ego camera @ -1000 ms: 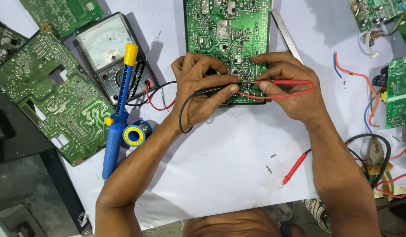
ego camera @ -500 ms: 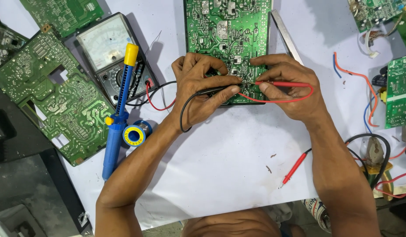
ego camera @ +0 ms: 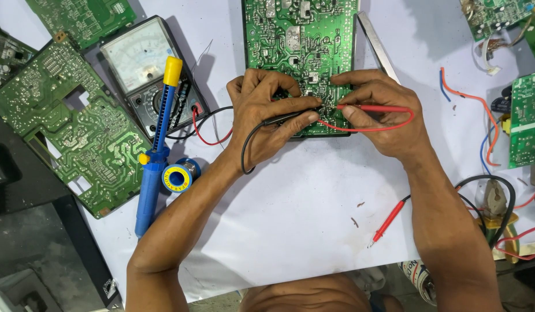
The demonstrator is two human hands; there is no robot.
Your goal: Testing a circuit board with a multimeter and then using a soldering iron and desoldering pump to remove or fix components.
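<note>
Basically nothing's moved in the last sec: left hand [ego camera: 267, 118] still pinches black probe [ego camera: 290, 118], right hand [ego camera: 380, 118] red probe [ego camera: 374, 108], both tips on board [ego camera: 299, 46] mid-counter [ego camera: 290, 231], w/ meter [ego camera: 149, 72] beside.

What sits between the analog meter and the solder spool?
Head view: the blue desoldering pump with a yellow cap lies between them, crossing the analog meter and ending beside the solder spool.

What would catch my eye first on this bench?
Two hands meet at the middle: the left hand holds a black probe and the right hand a red probe, both tips on a green circuit board. To the left, a blue tool lies across a dial meter.
</note>
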